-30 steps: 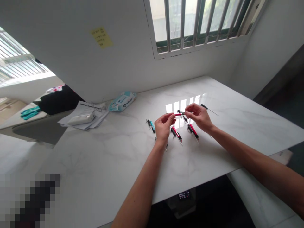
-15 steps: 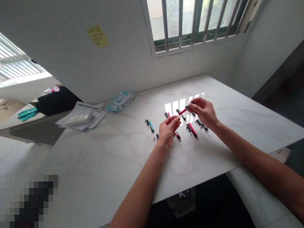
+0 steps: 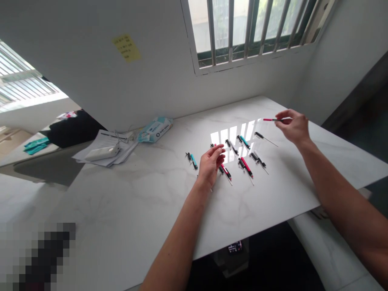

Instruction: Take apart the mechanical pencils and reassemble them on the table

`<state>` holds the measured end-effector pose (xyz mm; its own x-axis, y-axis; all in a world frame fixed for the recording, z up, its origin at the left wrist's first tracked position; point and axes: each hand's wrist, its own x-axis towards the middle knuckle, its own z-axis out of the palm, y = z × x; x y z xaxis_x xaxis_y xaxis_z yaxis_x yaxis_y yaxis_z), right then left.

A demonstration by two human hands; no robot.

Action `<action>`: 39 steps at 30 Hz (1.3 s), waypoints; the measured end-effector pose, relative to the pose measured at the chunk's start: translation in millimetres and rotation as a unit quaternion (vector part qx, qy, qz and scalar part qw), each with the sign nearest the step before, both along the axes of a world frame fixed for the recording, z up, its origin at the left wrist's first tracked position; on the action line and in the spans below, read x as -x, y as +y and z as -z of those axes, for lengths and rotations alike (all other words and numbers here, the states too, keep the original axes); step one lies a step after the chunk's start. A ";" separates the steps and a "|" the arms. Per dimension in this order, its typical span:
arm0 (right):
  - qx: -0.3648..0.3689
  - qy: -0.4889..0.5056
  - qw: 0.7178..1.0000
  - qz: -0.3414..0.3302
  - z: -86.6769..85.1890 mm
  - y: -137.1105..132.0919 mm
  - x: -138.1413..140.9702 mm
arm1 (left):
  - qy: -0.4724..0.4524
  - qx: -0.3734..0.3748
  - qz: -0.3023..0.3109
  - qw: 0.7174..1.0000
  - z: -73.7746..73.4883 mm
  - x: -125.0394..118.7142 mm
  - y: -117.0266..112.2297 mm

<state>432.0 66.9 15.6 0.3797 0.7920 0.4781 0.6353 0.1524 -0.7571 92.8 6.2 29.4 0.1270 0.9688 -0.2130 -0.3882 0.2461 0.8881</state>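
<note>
My right hand (image 3: pixel 294 127) is raised over the far right of the table, pinching a red and black pen (image 3: pixel 268 119) whose red end points left. My left hand (image 3: pixel 209 163) hovers over the pen parts with curled fingers and the thumb drawn to them; anything between them is too small to make out. Beneath and beside it lie a red pen barrel (image 3: pixel 246 165), a teal pen barrel (image 3: pixel 245 141) and another teal one (image 3: pixel 194 161). Black pieces and thin refills lie alongside them. One black piece with a refill (image 3: pixel 266 139) lies nearest my right hand.
A pack of wipes (image 3: pixel 155 129) and papers with a white device (image 3: pixel 102 152) on top are at the table's back left. The white marbled table (image 3: pixel 136 214) meets the wall below a barred window (image 3: pixel 251 32). A yellow note (image 3: pixel 126 47) is on the wall.
My right hand has moved right and away from my left hand, carrying the red pen. My left hand has shifted slightly left. The teal pen at the back is now uncovered.
</note>
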 end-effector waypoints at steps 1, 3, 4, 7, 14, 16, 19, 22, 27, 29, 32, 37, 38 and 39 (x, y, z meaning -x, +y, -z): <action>0.019 -0.023 0.999 0.022 3.9 1.2 -9.6 | 0.004 0.003 0.000 1.000 -0.5 0.0 -0.2; 0.062 -0.053 0.995 0.054 14.7 3.8 -24.4 | 0.010 0.006 0.004 1.000 -1.8 0.2 -0.9; 0.090 -0.061 0.992 0.062 21.1 5.0 -29.7 | 0.012 0.008 0.006 1.000 -2.4 0.2 -1.3; 0.171 -0.082 0.980 0.068 38.4 8.3 -39.0 | 0.010 0.011 0.004 1.000 -4.2 0.8 -1.9; 0.220 -0.110 0.968 0.047 47.2 8.0 -42.5 | 0.008 0.000 -0.004 1.000 -7.7 3.7 -1.6; 0.223 -0.112 0.967 0.043 46.7 8.2 -41.3 | 0.012 -0.002 -0.003 1.000 -7.7 4.3 -1.4; 0.214 -0.100 0.970 0.048 47.4 10.8 -38.4 | 0.019 -0.005 -0.002 1.000 -6.1 4.1 -1.0; 0.204 -0.099 0.972 0.062 49.0 13.8 -35.7 | 0.032 -0.020 0.001 0.999 -4.6 2.9 -1.3; 0.199 -0.111 0.973 0.027 49.3 10.9 -32.0 | 0.047 -0.035 0.009 0.998 -5.0 2.1 -2.0; 0.202 -0.115 0.973 0.003 47.5 8.5 -29.2 | 0.048 -0.037 0.009 0.998 -4.8 2.5 -1.6; 0.212 -0.111 0.971 -0.021 43.4 6.0 -24.6 | 0.052 -0.044 0.008 0.998 -3.2 2.8 -1.4; 0.254 -0.108 0.961 -0.029 41.1 3.2 -23.7 | 0.064 -0.053 0.017 0.996 0.5 2.0 -5.4; 0.267 -0.108 0.957 -0.038 42.2 2.9 -24.6 | 0.064 -0.053 0.019 0.996 1.1 1.8 -6.5; 0.277 -0.106 0.954 -0.044 43.6 2.9 -25.6 | 0.065 -0.053 0.018 0.996 1.8 1.7 -7.5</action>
